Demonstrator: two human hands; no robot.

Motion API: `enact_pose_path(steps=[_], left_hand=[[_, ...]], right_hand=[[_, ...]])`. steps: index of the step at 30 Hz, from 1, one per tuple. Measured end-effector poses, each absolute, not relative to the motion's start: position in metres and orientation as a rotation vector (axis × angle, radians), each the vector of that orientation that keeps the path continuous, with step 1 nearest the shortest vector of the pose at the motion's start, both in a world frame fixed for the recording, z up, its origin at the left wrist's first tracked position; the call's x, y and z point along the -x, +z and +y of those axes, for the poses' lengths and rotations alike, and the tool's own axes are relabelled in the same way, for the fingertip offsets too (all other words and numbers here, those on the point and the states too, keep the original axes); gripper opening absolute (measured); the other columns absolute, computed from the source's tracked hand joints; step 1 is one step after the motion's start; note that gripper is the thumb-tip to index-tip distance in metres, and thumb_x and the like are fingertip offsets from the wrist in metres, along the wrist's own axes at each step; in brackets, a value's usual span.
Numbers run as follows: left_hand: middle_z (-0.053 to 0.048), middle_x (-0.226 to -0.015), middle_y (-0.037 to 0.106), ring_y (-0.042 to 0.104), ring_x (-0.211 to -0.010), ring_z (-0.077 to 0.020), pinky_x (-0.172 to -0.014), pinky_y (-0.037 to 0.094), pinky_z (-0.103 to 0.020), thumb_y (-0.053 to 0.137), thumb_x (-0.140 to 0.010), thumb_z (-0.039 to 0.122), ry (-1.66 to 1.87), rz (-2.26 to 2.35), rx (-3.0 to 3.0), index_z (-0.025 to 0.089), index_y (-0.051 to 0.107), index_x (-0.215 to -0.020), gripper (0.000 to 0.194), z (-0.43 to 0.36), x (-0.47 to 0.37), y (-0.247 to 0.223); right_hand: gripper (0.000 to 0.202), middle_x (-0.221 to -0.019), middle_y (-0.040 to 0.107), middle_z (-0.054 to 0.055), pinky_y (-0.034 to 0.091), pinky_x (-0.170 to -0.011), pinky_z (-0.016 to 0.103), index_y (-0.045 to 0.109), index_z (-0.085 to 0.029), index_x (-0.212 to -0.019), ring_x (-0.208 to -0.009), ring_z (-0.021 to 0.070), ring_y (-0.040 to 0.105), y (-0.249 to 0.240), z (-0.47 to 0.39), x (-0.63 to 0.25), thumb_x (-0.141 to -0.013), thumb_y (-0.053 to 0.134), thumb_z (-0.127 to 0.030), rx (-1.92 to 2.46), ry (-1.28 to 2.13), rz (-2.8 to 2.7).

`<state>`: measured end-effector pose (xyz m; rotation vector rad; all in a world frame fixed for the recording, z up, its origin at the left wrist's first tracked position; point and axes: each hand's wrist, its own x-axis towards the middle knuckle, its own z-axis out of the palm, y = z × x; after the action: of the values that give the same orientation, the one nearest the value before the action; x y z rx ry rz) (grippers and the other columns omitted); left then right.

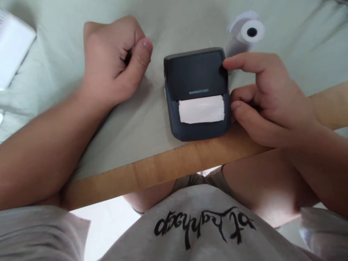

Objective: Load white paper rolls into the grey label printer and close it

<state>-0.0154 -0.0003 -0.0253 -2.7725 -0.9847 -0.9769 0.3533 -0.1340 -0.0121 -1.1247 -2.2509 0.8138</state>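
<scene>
A dark label printer [198, 78] marked NIIMBOT sits on the pale green sheet near the wooden edge. From its slot, a white strip of paper [201, 110] with a ragged edge lies over the front. My right hand [268, 98] is at the printer's right side. Its index finger reaches the lid's upper right corner, while the thumb is beside the lower right side and the other fingers are curled. Left of the printer and apart from it, my left hand [115, 59] rests in a closed fist, with nothing visible in it.
Behind my right hand stands a white paper roll [239, 36] with a dark core, its outer layer loose. A white box-like object [15, 47] is cut off at the left edge. The wooden edge [152, 170] runs across in front of my body.
</scene>
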Motion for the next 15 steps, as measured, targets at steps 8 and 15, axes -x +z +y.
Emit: enact_pose_path(steps=[8, 15], left_hand=[[0.004, -0.086, 0.060, 0.079, -0.085, -0.0149, -0.091, 0.056, -0.038, 0.045, -0.089, 0.015, -1.075, -0.980, 2.860, 0.023, 0.063, -0.091, 0.020, -0.007, 0.018, -0.022], [0.003, -0.085, 0.056, 0.082, -0.085, -0.0137, -0.085, 0.058, -0.035, 0.043, -0.087, 0.027, -1.064, -0.759, 2.901, 0.023, 0.055, -0.085, 0.013, -0.002, 0.027, -0.020]], right_hand=[[0.069, -0.079, 0.060, -0.011, 0.044, -0.063, 0.023, 0.036, -0.036, -0.191, -0.063, 0.0041, 0.056, -0.007, -0.136, -0.360, -0.125, 0.052, -0.020, 1.057, 0.826, -2.266], [0.075, -0.078, 0.060, -0.011, 0.051, -0.067, 0.024, 0.035, -0.044, -0.194, -0.062, 0.0046, 0.058, -0.004, -0.139, -0.360, -0.126, 0.054, -0.018, 1.041, 0.820, -2.281]])
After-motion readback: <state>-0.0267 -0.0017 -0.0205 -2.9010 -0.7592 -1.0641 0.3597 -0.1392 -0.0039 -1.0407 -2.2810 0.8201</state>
